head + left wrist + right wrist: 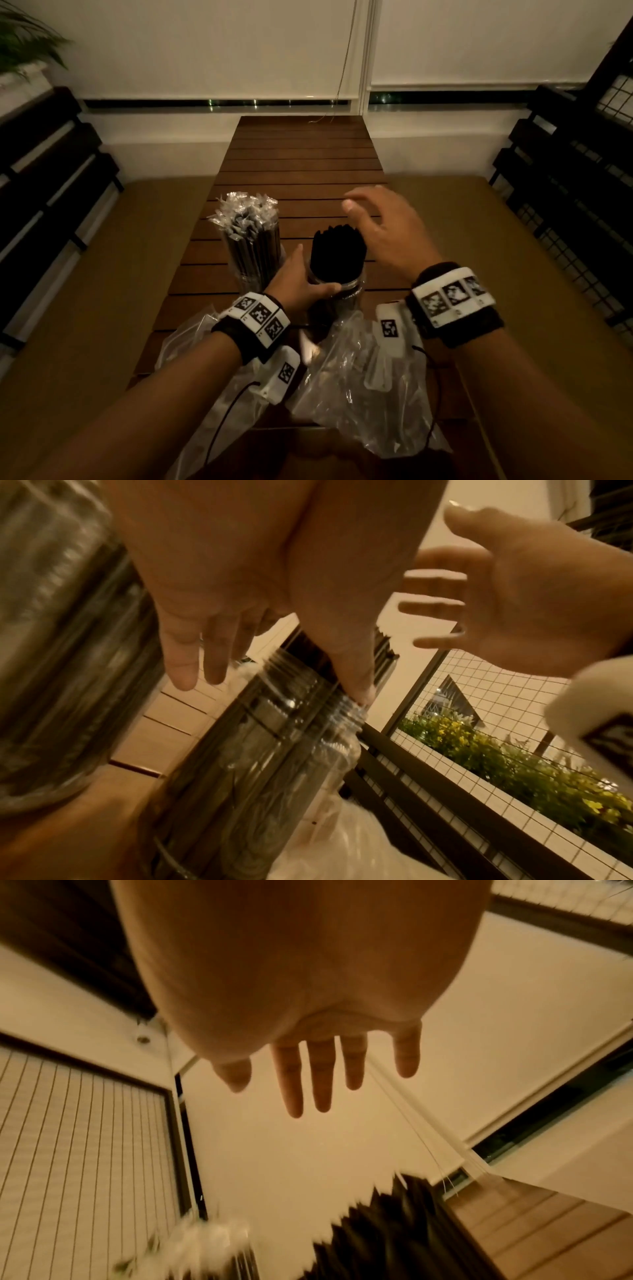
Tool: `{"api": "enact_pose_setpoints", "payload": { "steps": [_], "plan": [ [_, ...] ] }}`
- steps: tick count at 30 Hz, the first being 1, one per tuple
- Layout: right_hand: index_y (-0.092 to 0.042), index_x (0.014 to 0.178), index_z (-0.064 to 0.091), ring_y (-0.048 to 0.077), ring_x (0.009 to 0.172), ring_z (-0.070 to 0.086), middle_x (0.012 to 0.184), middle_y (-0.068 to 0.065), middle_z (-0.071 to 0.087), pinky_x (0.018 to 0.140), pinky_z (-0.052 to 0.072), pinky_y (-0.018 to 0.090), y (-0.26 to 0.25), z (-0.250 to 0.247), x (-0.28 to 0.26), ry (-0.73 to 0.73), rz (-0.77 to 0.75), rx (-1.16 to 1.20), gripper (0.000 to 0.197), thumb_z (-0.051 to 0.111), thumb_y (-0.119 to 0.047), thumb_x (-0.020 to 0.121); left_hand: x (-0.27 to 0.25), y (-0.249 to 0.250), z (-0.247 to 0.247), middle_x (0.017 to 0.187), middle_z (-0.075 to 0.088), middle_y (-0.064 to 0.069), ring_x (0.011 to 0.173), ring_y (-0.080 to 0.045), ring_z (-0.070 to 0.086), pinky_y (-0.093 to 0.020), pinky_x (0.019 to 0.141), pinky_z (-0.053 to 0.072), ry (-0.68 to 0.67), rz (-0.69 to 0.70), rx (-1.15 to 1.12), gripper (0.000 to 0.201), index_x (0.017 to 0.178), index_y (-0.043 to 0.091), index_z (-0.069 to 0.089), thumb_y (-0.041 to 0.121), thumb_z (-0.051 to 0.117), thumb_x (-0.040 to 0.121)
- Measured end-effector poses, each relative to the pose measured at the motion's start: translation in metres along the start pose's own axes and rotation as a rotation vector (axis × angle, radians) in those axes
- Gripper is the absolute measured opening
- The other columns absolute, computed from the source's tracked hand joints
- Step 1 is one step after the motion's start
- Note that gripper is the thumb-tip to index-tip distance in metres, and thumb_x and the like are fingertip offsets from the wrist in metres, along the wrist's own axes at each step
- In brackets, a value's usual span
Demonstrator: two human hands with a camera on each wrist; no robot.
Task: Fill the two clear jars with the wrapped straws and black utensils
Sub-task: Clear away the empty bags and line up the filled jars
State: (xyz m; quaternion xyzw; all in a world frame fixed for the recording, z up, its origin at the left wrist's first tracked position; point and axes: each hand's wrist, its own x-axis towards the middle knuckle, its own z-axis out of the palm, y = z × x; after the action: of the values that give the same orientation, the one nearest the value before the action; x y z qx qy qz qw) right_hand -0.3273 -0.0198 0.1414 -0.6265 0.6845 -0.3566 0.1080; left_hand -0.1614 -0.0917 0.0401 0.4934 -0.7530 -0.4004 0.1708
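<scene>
Two clear jars stand side by side on the slatted wooden table (301,161). The left jar (253,270) is packed with wrapped straws (248,219) and looms blurred in the left wrist view (58,642). The right jar (349,291) holds black utensils (337,253). My left hand (317,269) holds this jar (267,750) at its threaded neck, with the thumb (356,693) across the front and the fingers up its left side. My right hand (363,212) hovers spread and empty just above and to the right of the utensils (394,1231).
Crumpled clear plastic bags (359,377) lie on the near end of the table, under my wrists. Tan cushioned seats (102,274) run along both sides, backed by dark slatted railings (582,171). The table's far half is bare wood up to the wall.
</scene>
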Motion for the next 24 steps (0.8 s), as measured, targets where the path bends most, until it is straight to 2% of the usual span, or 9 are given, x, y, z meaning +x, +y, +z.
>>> {"api": "enact_pose_setpoints", "payload": {
  "steps": [2,5,8,10,12,16,18,20,24],
  "plan": [
    [-0.034,0.124,0.060,0.010,0.128,0.049,0.132,-0.011,0.060,0.109,0.041,0.045,0.000,-0.020,-0.021,0.062,0.038,0.046,0.035,0.046,-0.053,0.098,-0.013,0.006,-0.011,0.159,0.031,-0.008,0.145,-0.026,0.034,-0.039,0.117,0.033,-0.064,-0.084,0.099,0.108,0.155,0.011,0.013,0.050,0.076,0.077],
    [-0.034,0.129,0.056,0.005,0.127,0.046,0.139,-0.010,0.055,0.108,0.039,0.036,0.011,-0.021,-0.073,0.020,0.136,0.064,0.041,0.055,-0.053,0.093,-0.042,0.022,-0.030,0.148,0.048,-0.008,0.132,-0.023,0.049,-0.035,0.107,0.042,-0.114,-0.082,0.166,0.080,0.151,0.013,0.027,0.045,0.066,0.089],
    [-0.052,0.145,0.029,0.019,0.151,0.018,0.164,-0.009,0.017,0.121,0.020,0.055,0.036,0.015,-0.130,-0.268,0.231,-0.192,0.078,0.053,-0.080,0.076,-0.073,0.031,-0.040,0.124,0.063,0.003,0.111,-0.012,0.060,-0.032,0.097,0.051,-0.149,-0.029,0.117,0.048,0.134,0.021,0.049,0.039,0.063,0.092],
    [-0.057,0.150,0.006,0.030,0.154,-0.006,0.166,-0.005,-0.014,0.121,0.005,0.058,0.055,0.046,-0.158,-0.492,0.274,-0.351,0.099,0.053,-0.088,0.068,-0.096,0.038,-0.040,0.112,0.066,0.008,0.100,-0.007,0.063,-0.030,0.090,0.054,-0.165,-0.008,0.058,0.034,0.126,0.025,0.056,0.036,0.061,0.094],
    [-0.056,0.150,-0.002,0.033,0.153,-0.014,0.164,-0.004,-0.025,0.121,-0.001,0.058,0.070,0.073,-0.181,-0.603,0.275,-0.421,0.103,0.054,-0.086,0.069,-0.116,0.043,-0.034,0.105,0.067,0.010,0.093,-0.004,0.064,-0.025,0.083,0.052,-0.165,0.024,0.032,0.027,0.121,0.026,0.059,0.034,0.060,0.095],
    [-0.046,0.144,0.031,0.027,0.153,0.009,0.167,-0.004,0.006,0.123,0.018,0.050,0.085,0.109,-0.207,-0.536,0.344,-0.278,0.078,0.060,-0.072,0.077,-0.149,0.036,-0.006,0.101,0.066,0.012,0.087,-0.002,0.064,-0.022,0.077,0.053,-0.212,0.045,-0.010,0.023,0.117,0.027,0.061,0.031,0.060,0.094],
    [-0.036,0.130,0.051,0.021,0.140,0.039,0.148,-0.006,0.043,0.113,0.035,0.036,0.091,0.114,-0.211,-0.426,0.289,-0.277,0.057,0.064,-0.058,0.079,-0.163,0.024,0.011,0.104,0.064,0.013,0.089,-0.001,0.064,-0.026,0.080,0.058,-0.278,0.012,-0.040,0.025,0.119,0.029,0.060,0.031,0.060,0.095],
    [-0.031,0.121,0.060,0.015,0.120,0.057,0.127,-0.009,0.061,0.099,0.045,0.029,0.094,0.112,-0.211,-0.330,0.250,-0.220,0.040,0.067,-0.038,0.083,-0.173,0.008,0.026,0.117,0.059,0.016,0.099,-0.001,0.063,-0.026,0.088,0.058,-0.341,-0.004,-0.036,0.034,0.126,0.034,0.055,0.032,0.063,0.093],
    [-0.031,0.107,0.064,0.012,0.101,0.063,0.109,-0.009,0.067,0.088,0.052,0.033,0.086,0.107,-0.214,-0.255,0.382,-0.010,0.021,0.064,-0.025,0.086,-0.187,-0.018,0.054,0.159,-0.002,0.025,0.145,-0.002,0.018,-0.021,0.114,0.032,-0.466,0.064,0.038,0.100,0.149,0.048,0.012,0.044,0.079,0.076]
  ]
}}
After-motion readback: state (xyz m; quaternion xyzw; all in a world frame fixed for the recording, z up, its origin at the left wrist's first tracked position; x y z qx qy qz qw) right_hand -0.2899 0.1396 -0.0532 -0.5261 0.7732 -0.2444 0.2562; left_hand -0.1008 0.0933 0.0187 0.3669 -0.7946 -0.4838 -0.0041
